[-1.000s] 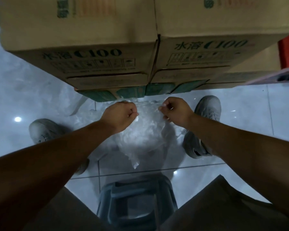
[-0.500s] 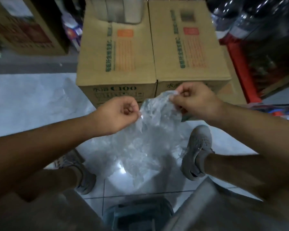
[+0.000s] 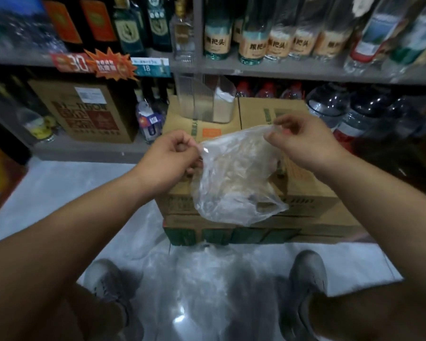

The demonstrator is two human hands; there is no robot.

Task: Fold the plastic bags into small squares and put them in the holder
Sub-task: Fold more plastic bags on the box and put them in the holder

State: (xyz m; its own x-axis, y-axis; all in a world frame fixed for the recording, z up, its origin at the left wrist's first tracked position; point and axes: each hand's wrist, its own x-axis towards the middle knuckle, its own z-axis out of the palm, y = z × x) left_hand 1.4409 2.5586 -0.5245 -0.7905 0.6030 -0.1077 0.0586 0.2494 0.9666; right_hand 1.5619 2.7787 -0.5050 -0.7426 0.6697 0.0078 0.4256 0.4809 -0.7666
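Before shop shelves (image 3: 305, 75), left hand (image 3: 169, 158) and right hand (image 3: 303, 141) each pinch the plastic bag (image 3: 234, 183).

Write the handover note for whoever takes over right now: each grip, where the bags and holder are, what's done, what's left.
Left grip pinches the clear plastic bag at its left top corner.
Right grip pinches its right top edge; the bag hangs crumpled, unfolded, in front of the cardboard boxes.
The clear holder stands on the boxes, something whitish in it.
More clear plastic lies on the floor between the shoes.
Done: one bag in hand. Left: fold it square, put it in the holder, then the rest.
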